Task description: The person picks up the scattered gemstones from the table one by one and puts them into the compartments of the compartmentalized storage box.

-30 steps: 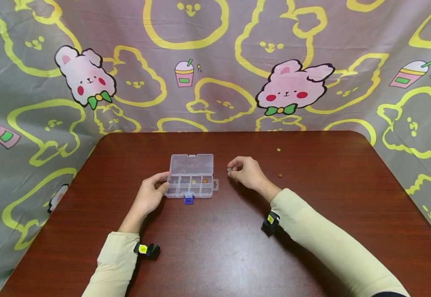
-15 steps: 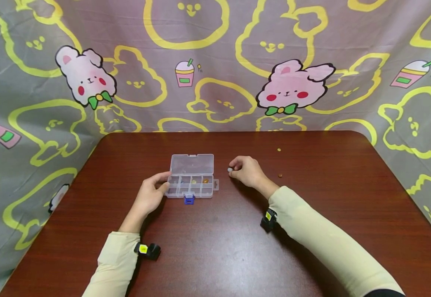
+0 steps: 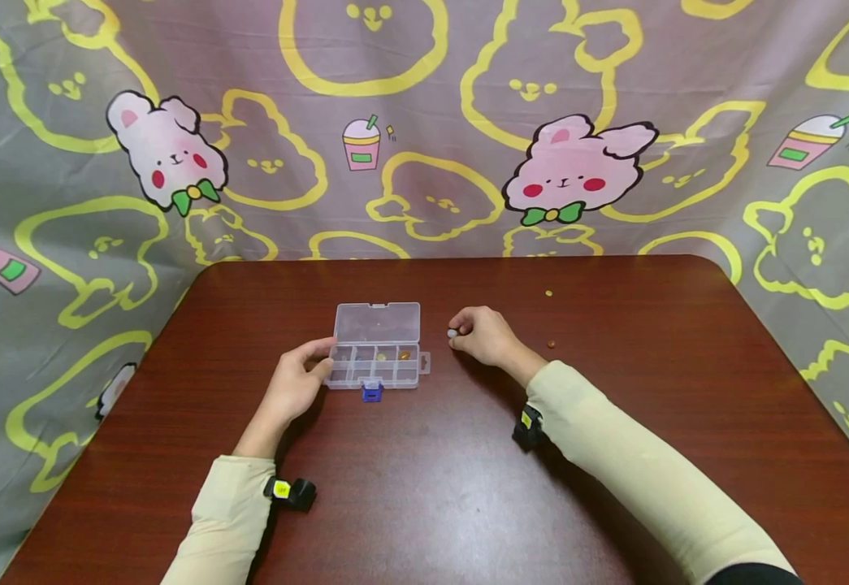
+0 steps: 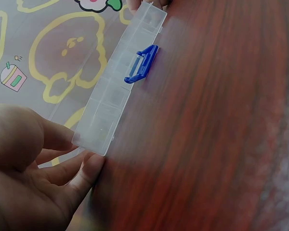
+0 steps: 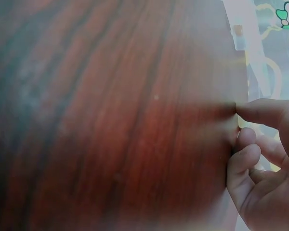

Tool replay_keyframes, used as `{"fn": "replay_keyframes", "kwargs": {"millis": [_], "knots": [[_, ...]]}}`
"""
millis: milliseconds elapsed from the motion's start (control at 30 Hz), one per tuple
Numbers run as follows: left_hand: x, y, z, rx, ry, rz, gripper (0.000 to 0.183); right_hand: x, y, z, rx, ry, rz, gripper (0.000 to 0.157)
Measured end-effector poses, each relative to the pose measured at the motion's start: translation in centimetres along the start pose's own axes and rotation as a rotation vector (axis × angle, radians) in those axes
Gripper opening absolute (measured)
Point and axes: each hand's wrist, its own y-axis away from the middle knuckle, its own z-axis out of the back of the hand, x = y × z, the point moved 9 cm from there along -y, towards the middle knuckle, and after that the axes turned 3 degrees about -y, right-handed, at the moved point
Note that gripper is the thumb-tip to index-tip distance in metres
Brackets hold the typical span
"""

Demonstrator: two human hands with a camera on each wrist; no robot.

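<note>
A clear plastic compartment box (image 3: 374, 376) lies on the table with its lid (image 3: 378, 323) folded back and a blue latch (image 3: 372, 392) at the front. My left hand (image 3: 300, 379) grips its left end between thumb and fingers, also seen in the left wrist view. Back-row compartments hold small pieces, among them a yellowish one (image 3: 382, 357) and an orange one (image 3: 405, 355). Right of the box, low over the table, my right hand (image 3: 486, 335) pinches a small whitish rounded piece (image 3: 452, 333) between thumb and forefinger. In the right wrist view, that piece is mostly hidden.
On the brown table (image 3: 424, 479), a small yellow piece (image 3: 549, 293) lies toward the back, right of my right hand. Nearer sits a small orange-brown piece (image 3: 552, 344). A patterned curtain (image 3: 424, 122) hangs behind the table and along its sides.
The whitish piece shows more plainly between my right fingertips than a second ago. My right forearm has shifted slightly; the left hand and the box have stayed in place.
</note>
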Motion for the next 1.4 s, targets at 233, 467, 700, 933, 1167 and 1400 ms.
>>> {"fn": "replay_keyframes", "kwargs": {"millis": [233, 467, 700, 933, 1167, 1400], "knots": [[0.1, 0.1, -0.1, 0.007, 0.017, 0.001, 0.035, -0.4, -0.1, -0.3, 0.024, -0.017, -0.033, 0.020], [0.2, 0.0, -0.1, 0.011, 0.017, 0.002, 0.036, -0.3, -0.1, -0.3, 0.036, -0.047, -0.033, 0.017], [0.1, -0.1, -0.2, 0.013, 0.012, -0.004, 0.036, -0.8, -0.1, -0.3, 0.051, -0.127, -0.090, 0.016], [0.4, -0.2, -0.1, 0.014, 0.007, 0.000, 0.036, -1.1, -0.3, -0.6, 0.077, -0.189, -0.123, 0.015], [0.4, -0.4, -0.2, 0.020, -0.004, 0.000, 0.036, -1.3, -0.3, -0.5, 0.073, -0.187, -0.111, 0.013], [0.3, -0.3, -0.2, 0.019, -0.005, -0.007, 0.036, -1.5, -0.4, -0.6, 0.079, -0.203, -0.119, 0.010]]}}
